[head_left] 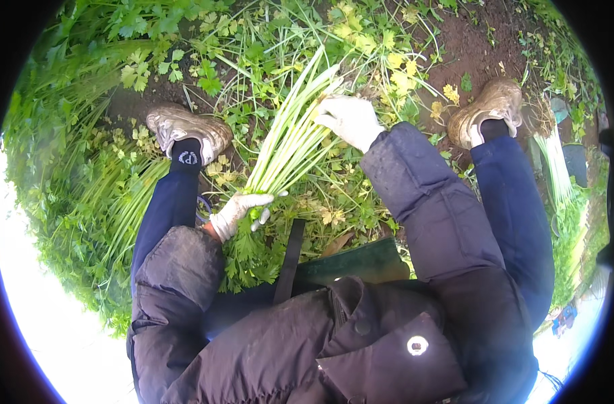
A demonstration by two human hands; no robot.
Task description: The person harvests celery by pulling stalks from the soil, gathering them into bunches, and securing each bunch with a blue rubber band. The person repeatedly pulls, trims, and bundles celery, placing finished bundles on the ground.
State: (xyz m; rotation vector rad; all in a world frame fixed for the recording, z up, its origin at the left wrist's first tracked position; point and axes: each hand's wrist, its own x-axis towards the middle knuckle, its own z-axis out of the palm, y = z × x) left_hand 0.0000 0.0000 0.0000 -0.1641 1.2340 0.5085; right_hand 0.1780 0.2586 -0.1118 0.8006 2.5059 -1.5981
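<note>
A bunch of celery (pixel 286 151) slants across the middle, its pale green stalks pointing away from me and its leaves hanging near my lap. In a white glove, my left hand (pixel 243 210) is wrapped round the stalks just above the leaves. My right hand (pixel 352 121), also gloved in white, is closed at the right side of the bunch, near the root ends. Its fingertips press against the outer stalks, and brownish roots show beside them. Exactly what the right fingers pinch is partly hidden.
Cut celery (pixel 128 202) lies piled at the left, and loose stems and yellowing leaves (pixel 401 74) litter the ground ahead. Another celery bunch (pixel 556 168) lies beyond my right leg. My muddy shoes (pixel 189 128) stand on both sides. A dark green object (pixel 354 262) sits between my legs.
</note>
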